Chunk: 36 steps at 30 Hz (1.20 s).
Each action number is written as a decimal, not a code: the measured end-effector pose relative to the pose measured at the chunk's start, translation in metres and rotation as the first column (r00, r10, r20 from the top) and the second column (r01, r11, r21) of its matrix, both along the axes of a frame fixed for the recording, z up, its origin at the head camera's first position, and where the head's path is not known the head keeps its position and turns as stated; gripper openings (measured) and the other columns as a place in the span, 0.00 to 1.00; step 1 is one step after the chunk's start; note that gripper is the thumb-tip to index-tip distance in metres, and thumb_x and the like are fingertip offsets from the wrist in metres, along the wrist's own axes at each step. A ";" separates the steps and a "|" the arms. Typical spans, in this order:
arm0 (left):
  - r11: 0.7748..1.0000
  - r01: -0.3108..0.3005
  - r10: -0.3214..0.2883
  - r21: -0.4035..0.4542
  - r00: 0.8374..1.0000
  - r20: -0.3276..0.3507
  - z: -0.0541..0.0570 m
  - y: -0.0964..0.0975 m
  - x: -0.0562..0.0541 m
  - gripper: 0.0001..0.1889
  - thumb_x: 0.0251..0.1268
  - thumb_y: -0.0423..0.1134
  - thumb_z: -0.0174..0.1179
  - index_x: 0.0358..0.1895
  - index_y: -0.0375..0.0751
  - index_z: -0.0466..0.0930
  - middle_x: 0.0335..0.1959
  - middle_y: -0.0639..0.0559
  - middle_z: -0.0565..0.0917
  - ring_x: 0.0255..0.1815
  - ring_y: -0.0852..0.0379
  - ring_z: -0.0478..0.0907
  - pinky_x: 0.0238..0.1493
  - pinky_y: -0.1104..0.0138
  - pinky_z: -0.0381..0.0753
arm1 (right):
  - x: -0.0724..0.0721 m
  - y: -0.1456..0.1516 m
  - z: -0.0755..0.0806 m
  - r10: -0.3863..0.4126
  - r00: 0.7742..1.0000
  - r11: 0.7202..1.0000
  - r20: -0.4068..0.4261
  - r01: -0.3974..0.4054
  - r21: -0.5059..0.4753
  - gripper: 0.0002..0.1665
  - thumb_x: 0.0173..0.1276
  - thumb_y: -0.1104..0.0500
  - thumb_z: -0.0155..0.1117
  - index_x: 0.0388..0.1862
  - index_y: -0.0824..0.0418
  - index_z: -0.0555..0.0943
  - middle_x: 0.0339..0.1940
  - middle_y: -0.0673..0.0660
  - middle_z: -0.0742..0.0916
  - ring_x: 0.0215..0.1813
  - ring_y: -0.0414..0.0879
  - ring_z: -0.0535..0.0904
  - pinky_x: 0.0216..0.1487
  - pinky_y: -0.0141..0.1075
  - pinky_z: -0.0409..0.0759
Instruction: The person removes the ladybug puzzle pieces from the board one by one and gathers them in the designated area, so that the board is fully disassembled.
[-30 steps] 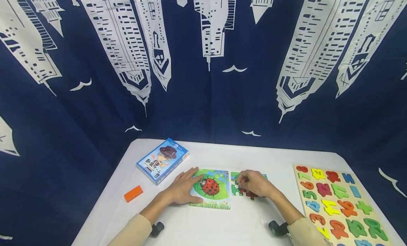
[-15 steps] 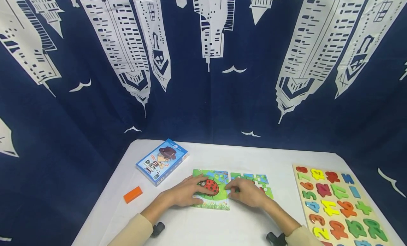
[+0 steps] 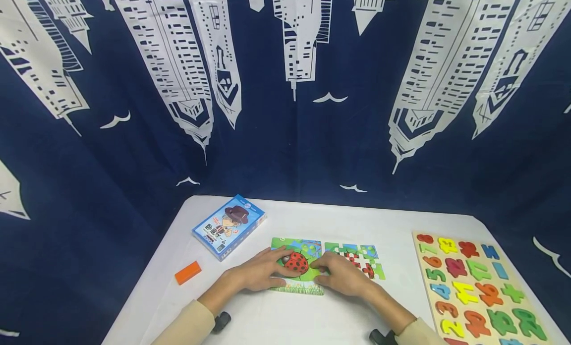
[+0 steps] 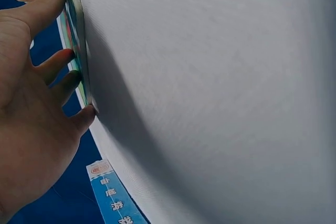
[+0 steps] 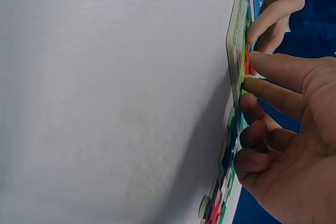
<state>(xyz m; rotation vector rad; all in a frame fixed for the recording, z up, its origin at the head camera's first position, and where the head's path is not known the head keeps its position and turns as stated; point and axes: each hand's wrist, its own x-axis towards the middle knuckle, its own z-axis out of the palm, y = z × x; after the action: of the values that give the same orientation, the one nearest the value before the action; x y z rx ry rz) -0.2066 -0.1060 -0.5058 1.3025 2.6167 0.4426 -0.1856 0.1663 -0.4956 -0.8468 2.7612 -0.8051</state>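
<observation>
A square ladybug picture board [image 3: 295, 287] lies on the white table. The left hand [image 3: 262, 269] rests across its left side, fingers spread over the picture. From the right, the right hand [image 3: 342, 274] touches the board's right side with thumb and forefinger apart; the right wrist view shows its other fingers [image 5: 254, 160] curled in, with nothing visible in them. Just right of the board lie several jigsaw pieces [image 3: 368, 251] with green, blue and red ladybug parts, white gaps between them. The right hand partly hides these pieces.
A blue card-game box [image 3: 229, 227] lies at the back left, an orange block [image 3: 188, 272] in front of it. On the right is a wooden board [image 3: 454, 280] of coloured numbers. A dark blue curtain [image 3: 267, 156] with white building prints hangs behind the table.
The right hand has moved left from the jigsaw pieces onto the board's right side, uncovering more of the pieces. The left hand has shifted slightly over the picture and still rests on it.
</observation>
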 end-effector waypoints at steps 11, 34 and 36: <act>1.000 0.009 -0.009 -0.012 1.000 -0.003 -0.001 0.000 0.000 0.21 0.64 0.54 0.53 0.61 0.78 0.67 0.73 0.52 0.53 0.72 0.46 0.46 0.66 0.44 0.47 | -0.001 -0.006 -0.003 -0.062 0.998 0.998 -0.016 0.063 0.018 0.17 0.58 0.52 0.67 0.46 0.54 0.83 0.31 0.44 0.78 0.33 0.38 0.72 0.33 0.32 0.73; 1.000 0.021 -0.022 -0.021 0.999 -0.028 -0.002 -0.001 -0.002 0.21 0.65 0.55 0.52 0.61 0.78 0.65 0.73 0.52 0.53 0.72 0.45 0.45 0.66 0.44 0.49 | -0.005 -0.009 -0.001 -0.100 0.995 0.994 0.011 0.100 -0.032 0.11 0.58 0.54 0.66 0.41 0.52 0.83 0.28 0.40 0.77 0.32 0.36 0.72 0.35 0.33 0.73; 1.000 0.022 -0.022 -0.021 0.999 -0.028 -0.002 -0.001 -0.002 0.21 0.65 0.55 0.52 0.61 0.78 0.65 0.73 0.52 0.53 0.72 0.45 0.45 0.66 0.44 0.49 | -0.006 -0.009 0.000 -0.099 0.995 0.994 0.020 0.100 -0.041 0.11 0.58 0.54 0.66 0.41 0.52 0.82 0.28 0.40 0.77 0.31 0.36 0.72 0.34 0.33 0.72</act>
<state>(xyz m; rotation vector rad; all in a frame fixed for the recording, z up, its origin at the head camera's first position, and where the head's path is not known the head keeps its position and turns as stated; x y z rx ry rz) -0.2085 -0.1071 -0.5080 1.3394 2.6199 0.3958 -0.1912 0.1573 -0.4960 -0.7099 2.7987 -0.8859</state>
